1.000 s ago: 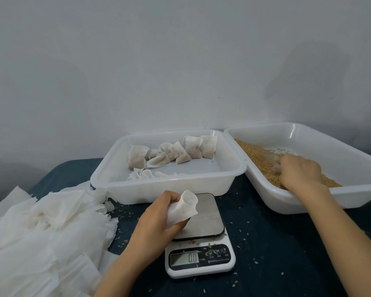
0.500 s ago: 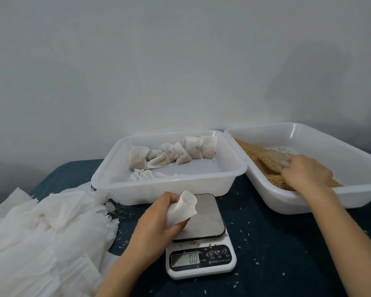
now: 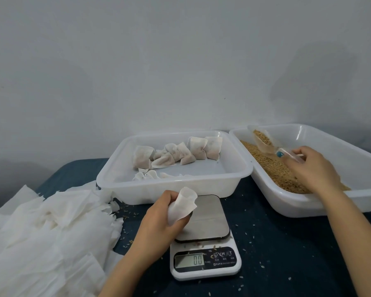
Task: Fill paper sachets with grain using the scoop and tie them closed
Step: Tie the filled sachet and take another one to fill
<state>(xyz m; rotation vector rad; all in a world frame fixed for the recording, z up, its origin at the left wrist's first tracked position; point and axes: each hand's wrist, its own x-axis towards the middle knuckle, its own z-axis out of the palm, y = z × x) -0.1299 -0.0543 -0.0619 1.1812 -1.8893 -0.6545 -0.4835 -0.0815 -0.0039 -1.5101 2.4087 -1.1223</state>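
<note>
- My left hand (image 3: 159, 219): fingers curled, pinching a paper sachet (image 3: 183, 203), mouth up. Forearm comes in from bottom centre.
- My right hand (image 3: 311, 170): farther forward, thumb and fingers gripping the scoop (image 3: 265, 142) handle. Forearm stretched out from lower right.

Dim, flat light; soft shadow on wall (image 3: 308, 78); wide-angle edge bending; slightly soft.
</note>
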